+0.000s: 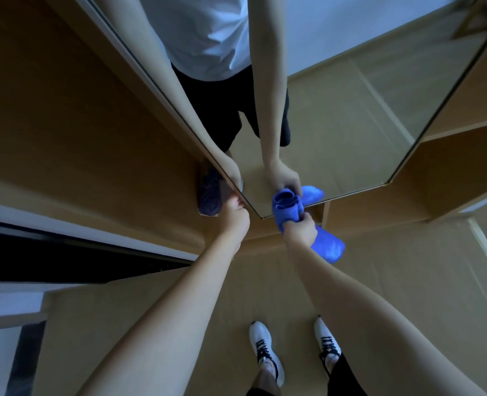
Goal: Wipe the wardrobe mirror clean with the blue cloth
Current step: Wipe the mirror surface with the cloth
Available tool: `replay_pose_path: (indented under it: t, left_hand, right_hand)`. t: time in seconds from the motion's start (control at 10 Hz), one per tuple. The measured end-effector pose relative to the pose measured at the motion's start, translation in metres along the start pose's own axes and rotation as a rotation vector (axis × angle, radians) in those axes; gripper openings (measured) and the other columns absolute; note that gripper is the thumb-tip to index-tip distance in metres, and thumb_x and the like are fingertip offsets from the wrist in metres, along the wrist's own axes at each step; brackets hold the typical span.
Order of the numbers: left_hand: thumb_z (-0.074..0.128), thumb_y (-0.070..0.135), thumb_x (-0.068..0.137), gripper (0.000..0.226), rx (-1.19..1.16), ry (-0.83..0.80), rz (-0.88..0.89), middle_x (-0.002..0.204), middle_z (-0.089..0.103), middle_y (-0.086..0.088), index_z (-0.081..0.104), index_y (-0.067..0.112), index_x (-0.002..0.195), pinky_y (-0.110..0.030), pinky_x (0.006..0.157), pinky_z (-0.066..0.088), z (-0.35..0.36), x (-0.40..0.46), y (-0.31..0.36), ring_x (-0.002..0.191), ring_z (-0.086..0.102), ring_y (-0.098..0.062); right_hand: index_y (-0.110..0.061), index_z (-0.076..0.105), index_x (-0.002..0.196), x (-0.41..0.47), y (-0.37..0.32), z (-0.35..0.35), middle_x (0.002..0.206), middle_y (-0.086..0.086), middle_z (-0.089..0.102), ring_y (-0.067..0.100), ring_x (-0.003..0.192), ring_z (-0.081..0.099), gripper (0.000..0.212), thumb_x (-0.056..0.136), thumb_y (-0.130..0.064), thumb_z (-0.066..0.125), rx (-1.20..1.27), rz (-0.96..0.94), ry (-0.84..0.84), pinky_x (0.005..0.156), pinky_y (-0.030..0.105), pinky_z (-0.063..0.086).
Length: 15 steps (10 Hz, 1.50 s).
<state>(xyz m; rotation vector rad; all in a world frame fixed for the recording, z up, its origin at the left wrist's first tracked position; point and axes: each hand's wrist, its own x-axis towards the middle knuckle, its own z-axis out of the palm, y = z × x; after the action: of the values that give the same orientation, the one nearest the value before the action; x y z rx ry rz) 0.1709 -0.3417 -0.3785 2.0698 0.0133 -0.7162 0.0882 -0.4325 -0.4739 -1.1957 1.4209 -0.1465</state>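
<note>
I see my right hand [300, 231] curled around the bunched blue cloth [286, 208], pressing it against the bottom edge of the wardrobe mirror [350, 115], near its lower left corner. A blue shoe cover [329, 245] lies on the floor just right of that hand, close to the mirror's foot. My left hand [236, 214] grips the left edge of the mirror door, fingers wrapped round it. Beyond that hand, a dark shoe [209, 192] sits on the wooden wardrobe floor [93, 138]. Near me, two white sneakers [265, 350] stand on the tan floor [408, 281]. The glass reflects both arms, a white shirt and dark shorts.
</note>
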Motion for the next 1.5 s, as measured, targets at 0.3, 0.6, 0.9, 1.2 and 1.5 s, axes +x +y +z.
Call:
replay_pose_path:
  t: [0.3,0.6,0.9,1.2,1.5]
  left_hand:
    - [0.033,-0.004,0.095,0.057,-0.037,0.001,0.019,0.135,0.054,0.006,0.047,0.023,0.142,-0.044,0.114,0.037,0.005,-0.007,0.000,0.128,0.050,-0.014]
    - [0.037,0.004,0.097,0.048,0.022,0.049,0.002,0.133,0.060,0.000,0.053,0.022,0.139,-0.045,0.110,0.042,0.007,-0.006,0.004,0.122,0.056,-0.022]
    - [0.036,0.006,0.095,0.048,0.100,0.072,-0.055,0.131,0.059,-0.005,0.052,0.022,0.137,-0.052,0.104,0.047,0.016,-0.005,0.005,0.116,0.057,-0.033]
    - [0.034,0.005,0.099,0.047,0.079,0.113,-0.071,0.136,0.053,-0.004,0.046,0.018,0.142,-0.035,0.100,0.040,0.025,-0.015,0.012,0.121,0.050,-0.027]
    - [0.031,-0.001,0.101,0.052,0.100,0.162,-0.075,0.147,0.045,-0.008,0.037,0.014,0.150,-0.026,0.097,0.032,0.031,-0.018,0.022,0.132,0.043,-0.028]
  right_hand:
    - [-0.016,0.061,0.112,0.036,-0.007,-0.049,0.099,0.007,0.067,0.030,0.090,0.063,0.030,0.083,-0.013,0.056,0.114,0.008,0.216,0.075,0.029,0.042]
    - [-0.014,0.064,0.113,0.050,-0.008,-0.063,0.091,-0.001,0.062,0.024,0.087,0.064,0.024,0.090,-0.016,0.056,0.036,-0.066,0.081,0.069,0.026,0.043]
    - [-0.011,0.058,0.097,0.056,-0.020,-0.080,0.076,0.002,0.057,0.029,0.083,0.062,0.010,0.093,-0.018,0.051,-0.122,-0.029,-0.054,0.070,0.033,0.042]
    - [-0.008,0.056,0.130,0.062,-0.031,-0.110,0.118,0.010,0.064,0.025,0.097,0.065,0.037,0.093,-0.010,0.056,0.219,0.012,0.049,0.055,0.020,0.042]
    - [-0.017,0.064,0.114,0.071,-0.037,-0.131,0.092,0.002,0.064,0.023,0.088,0.061,0.026,0.090,-0.022,0.057,0.177,0.067,0.142,0.086,0.034,0.051]
